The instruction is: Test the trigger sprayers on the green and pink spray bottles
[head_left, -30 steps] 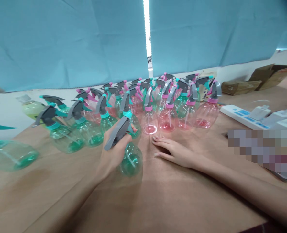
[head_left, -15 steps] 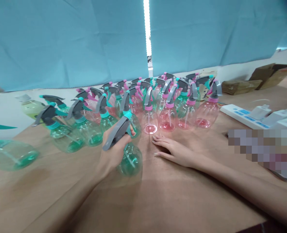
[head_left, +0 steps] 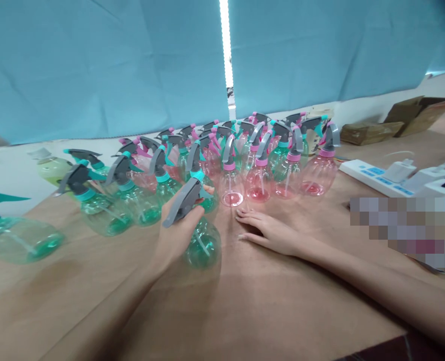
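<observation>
Currently, the left hand (head_left: 179, 228) grasps the green spray bottle (head_left: 203, 248) around its neck, at seven o'clock from the view's centre. At three o'clock from this bottle, the right hand (head_left: 271, 231) lies released, with extended fingers, upon the brown table (head_left: 252, 306). One pink spray bottle (head_left: 232, 186) stands at one o'clock from the grasped bottle.

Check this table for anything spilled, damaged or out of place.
No spill or damage stands out. The white-capped bottle at the back left looks odd among the trigger-topped spray bottles, having no visible trigger itself.
</observation>
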Available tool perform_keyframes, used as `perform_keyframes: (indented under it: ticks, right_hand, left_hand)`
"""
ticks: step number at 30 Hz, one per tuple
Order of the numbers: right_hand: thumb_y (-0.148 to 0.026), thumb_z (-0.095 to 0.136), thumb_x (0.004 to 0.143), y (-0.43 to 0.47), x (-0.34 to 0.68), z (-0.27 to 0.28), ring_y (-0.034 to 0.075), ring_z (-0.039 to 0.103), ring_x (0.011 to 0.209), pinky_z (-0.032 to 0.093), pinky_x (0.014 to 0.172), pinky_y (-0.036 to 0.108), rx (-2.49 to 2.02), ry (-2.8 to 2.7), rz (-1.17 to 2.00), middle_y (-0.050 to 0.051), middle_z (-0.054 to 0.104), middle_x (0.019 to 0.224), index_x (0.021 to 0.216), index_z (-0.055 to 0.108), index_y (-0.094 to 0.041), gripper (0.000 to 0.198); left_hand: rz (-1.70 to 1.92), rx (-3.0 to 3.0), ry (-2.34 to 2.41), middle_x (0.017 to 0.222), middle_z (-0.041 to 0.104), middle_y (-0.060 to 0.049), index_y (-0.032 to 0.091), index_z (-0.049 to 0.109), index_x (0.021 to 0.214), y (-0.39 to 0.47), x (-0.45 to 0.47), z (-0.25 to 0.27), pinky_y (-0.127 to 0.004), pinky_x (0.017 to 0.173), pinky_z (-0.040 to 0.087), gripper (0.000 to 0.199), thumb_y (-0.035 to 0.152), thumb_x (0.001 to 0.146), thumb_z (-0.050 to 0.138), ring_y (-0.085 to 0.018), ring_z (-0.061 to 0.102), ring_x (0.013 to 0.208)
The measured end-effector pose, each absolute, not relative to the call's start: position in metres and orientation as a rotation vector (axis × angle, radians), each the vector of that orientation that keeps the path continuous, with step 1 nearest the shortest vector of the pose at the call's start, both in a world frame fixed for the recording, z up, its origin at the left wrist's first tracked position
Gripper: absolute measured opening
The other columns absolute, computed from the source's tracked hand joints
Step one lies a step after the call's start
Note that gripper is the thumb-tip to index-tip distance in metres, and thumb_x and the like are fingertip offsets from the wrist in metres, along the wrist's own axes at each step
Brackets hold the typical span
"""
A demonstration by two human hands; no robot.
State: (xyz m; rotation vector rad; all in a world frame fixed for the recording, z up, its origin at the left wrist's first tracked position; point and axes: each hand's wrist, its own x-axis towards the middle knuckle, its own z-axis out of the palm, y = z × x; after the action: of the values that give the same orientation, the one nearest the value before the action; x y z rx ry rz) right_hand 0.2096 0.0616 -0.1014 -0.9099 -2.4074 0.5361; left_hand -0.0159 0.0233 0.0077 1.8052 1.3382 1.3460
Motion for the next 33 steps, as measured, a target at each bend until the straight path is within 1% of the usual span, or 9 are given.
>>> perform_keyframes:
  ticks: [4,8,11,15,17,20,22,27,33]
  right_hand:
    - [-0.051,0.050,0.095,0.062,0.209,-0.101,0.029,0.046,0.135,0.037,0.113,0.049,-0.886,-2.408,0.530,0.010,0.050,0.146,0.141,0.050,-0.022,0.054]
    - [-0.051,0.049,0.096,0.062,0.208,-0.100,0.029,0.046,0.135,0.037,0.113,0.048,-0.895,-2.422,0.517,0.011,0.050,0.146,0.140,0.051,-0.019,0.055]
    - [-0.052,0.049,0.095,0.061,0.208,-0.099,0.029,0.046,0.135,0.037,0.113,0.048,-0.896,-2.422,0.513,0.012,0.049,0.146,0.140,0.051,-0.018,0.055]
    - [-0.049,0.051,0.095,0.061,0.207,-0.098,0.029,0.047,0.134,0.038,0.112,0.048,-0.878,-2.397,0.514,0.011,0.049,0.147,0.139,0.052,-0.021,0.052]
    - [-0.049,0.051,0.095,0.061,0.206,-0.098,0.029,0.047,0.134,0.039,0.112,0.048,-0.874,-2.387,0.509,0.012,0.050,0.146,0.138,0.053,-0.020,0.052]
    - [-0.048,0.051,0.096,0.060,0.204,-0.097,0.029,0.048,0.134,0.038,0.112,0.047,-0.858,-2.377,0.496,0.012,0.051,0.145,0.137,0.055,-0.019,0.050]
    - [-0.047,0.050,0.096,0.060,0.204,-0.096,0.028,0.049,0.133,0.039,0.112,0.046,-0.852,-2.377,0.486,0.012,0.052,0.144,0.137,0.054,-0.019,0.049]
    - [-0.046,0.050,0.097,0.061,0.204,-0.097,0.028,0.049,0.133,0.040,0.111,0.044,-0.875,-2.400,0.440,0.014,0.053,0.143,0.134,0.056,-0.016,0.049]
    - [-0.044,0.049,0.097,0.061,0.204,-0.102,0.029,0.046,0.135,0.040,0.111,0.045,-0.908,-2.429,0.413,0.016,0.052,0.143,0.133,0.057,-0.012,0.048]
  left_hand:
    - [1.405,1.807,1.346,0.110,0.072,-0.002,0.025,0.067,0.106,0.022,-0.012,0.003,-0.044,0.097,0.049,0.030,0.023,0.078,0.057,-0.025,0.065,0.104]
    - [1.446,1.766,1.355,0.114,0.071,-0.004,0.024,0.063,0.111,0.022,-0.010,-0.001,-0.039,0.092,0.053,0.029,0.028,0.082,0.063,-0.023,0.067,0.104]
    - [1.504,1.728,1.359,0.118,0.070,-0.005,0.025,0.057,0.117,0.022,-0.011,-0.003,-0.036,0.089,0.054,0.040,0.032,0.080,0.070,-0.021,0.068,0.100]
    - [1.522,1.731,1.356,0.121,0.068,-0.006,0.026,0.056,0.118,0.021,-0.013,-0.002,-0.037,0.088,0.055,0.047,0.038,0.076,0.075,-0.023,0.068,0.102]
    - [1.480,1.762,1.423,0.121,0.067,-0.007,0.025,0.058,0.115,0.019,-0.015,0.001,-0.038,0.085,0.056,0.047,0.040,0.074,0.076,-0.025,0.068,0.102]
    - [1.383,1.830,1.601,0.111,0.070,-0.007,0.023,0.062,0.106,0.016,-0.018,0.007,-0.040,0.082,0.056,0.042,0.044,0.072,0.077,-0.028,0.068,0.101]
    - [1.321,1.858,1.691,0.106,0.072,-0.007,0.025,0.062,0.108,0.014,-0.021,0.008,-0.044,0.084,0.055,0.046,0.046,0.070,0.077,-0.031,0.067,0.104]
    - [1.137,1.949,1.747,0.124,0.066,-0.011,0.025,0.060,0.117,0.006,-0.033,-0.006,-0.054,0.099,0.047,0.054,0.055,0.074,0.070,-0.038,0.058,0.121]
    - [1.089,2.035,1.745,0.123,0.066,-0.008,0.027,0.056,0.121,-0.012,-0.037,-0.024,-0.052,0.097,0.049,0.050,0.049,0.078,0.070,-0.037,0.060,0.117]
